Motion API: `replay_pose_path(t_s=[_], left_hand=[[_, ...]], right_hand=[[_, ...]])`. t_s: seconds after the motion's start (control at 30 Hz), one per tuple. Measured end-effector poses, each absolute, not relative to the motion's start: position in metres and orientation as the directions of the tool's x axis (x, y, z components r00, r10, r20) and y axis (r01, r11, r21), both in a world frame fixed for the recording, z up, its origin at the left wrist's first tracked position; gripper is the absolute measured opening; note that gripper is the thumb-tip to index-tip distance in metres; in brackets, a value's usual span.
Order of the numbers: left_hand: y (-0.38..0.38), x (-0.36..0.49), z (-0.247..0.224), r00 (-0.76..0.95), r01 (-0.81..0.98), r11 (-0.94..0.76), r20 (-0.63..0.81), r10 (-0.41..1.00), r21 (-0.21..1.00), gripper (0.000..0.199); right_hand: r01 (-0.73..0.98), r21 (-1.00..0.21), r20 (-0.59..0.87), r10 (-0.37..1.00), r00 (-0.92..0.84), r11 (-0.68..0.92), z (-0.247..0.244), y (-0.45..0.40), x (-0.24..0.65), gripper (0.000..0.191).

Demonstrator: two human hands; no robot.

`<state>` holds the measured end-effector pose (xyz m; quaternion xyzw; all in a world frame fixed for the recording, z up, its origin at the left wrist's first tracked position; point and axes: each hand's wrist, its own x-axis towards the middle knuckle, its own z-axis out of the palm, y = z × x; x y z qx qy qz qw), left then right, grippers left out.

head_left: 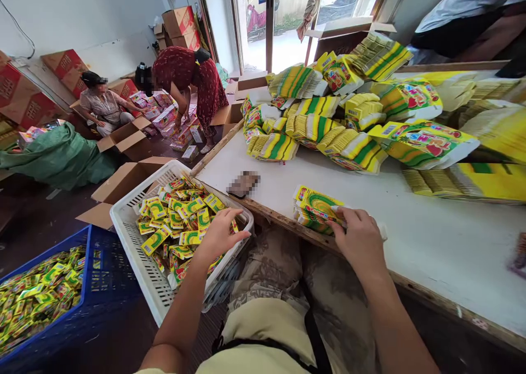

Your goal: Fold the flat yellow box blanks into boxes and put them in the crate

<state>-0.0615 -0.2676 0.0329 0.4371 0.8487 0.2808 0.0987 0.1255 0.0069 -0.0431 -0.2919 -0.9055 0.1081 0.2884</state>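
Note:
My left hand point(224, 232) hovers over the near right rim of a white plastic basket point(142, 272), its thumb and fingers spread with nothing between them. Below it, small yellow-and-green packets point(181, 215) fill the basket in a loose heap. On the white table, my right hand point(360, 236) pinches the right end of a short stack of flat yellow printed cartons point(314, 204). This stack lies by the table's front edge. White tips cover some of the right fingertips.
Bundles of flat yellow cartons point(312, 124) are piled along the back of the table point(444, 248). A blurred-out object point(244, 183) lies at its left edge. A blue crate point(110, 270) of packets stands left. Two people point(184, 78) handle pink boxes; another person point(472, 17) bends at right.

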Motion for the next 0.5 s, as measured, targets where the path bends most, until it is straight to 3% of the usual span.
replay_pose_path(t_s=[0.13,0.2,0.27,0.37,0.43,0.5], left_hand=[[-0.247,-0.041,0.018,-0.548,0.533,0.342,0.007,0.837,0.774,0.060],[-0.235,-0.027,0.010,-0.477,0.334,0.203,-0.021,0.879,0.921,0.083],[-0.221,-0.009,0.006,-0.461,0.068,0.004,0.028,0.887,0.998,0.094],[-0.198,0.013,0.012,-0.642,-0.225,-0.310,0.098,0.760,0.924,0.066],[-0.186,0.021,0.020,-0.792,-0.256,-0.455,0.085,0.605,0.853,0.050],[-0.181,0.024,0.025,-0.888,-0.183,-0.514,0.084,0.453,0.838,0.046]], right_hand=[[0.427,-0.590,0.448,0.717,-0.534,0.686,-0.023,-0.008,0.129,0.034],[0.315,-0.752,0.387,0.775,-0.500,0.579,-0.010,-0.028,0.129,0.043],[0.137,-0.868,0.305,0.728,-0.614,0.478,-0.001,-0.055,0.126,0.043],[-0.100,-0.968,0.210,0.522,-0.827,0.231,0.003,-0.100,0.121,0.038],[-0.187,-0.977,0.215,0.465,-0.859,0.108,0.002,-0.123,0.119,0.041],[-0.212,-0.973,0.229,0.462,-0.857,0.088,-0.002,-0.136,0.117,0.047]])
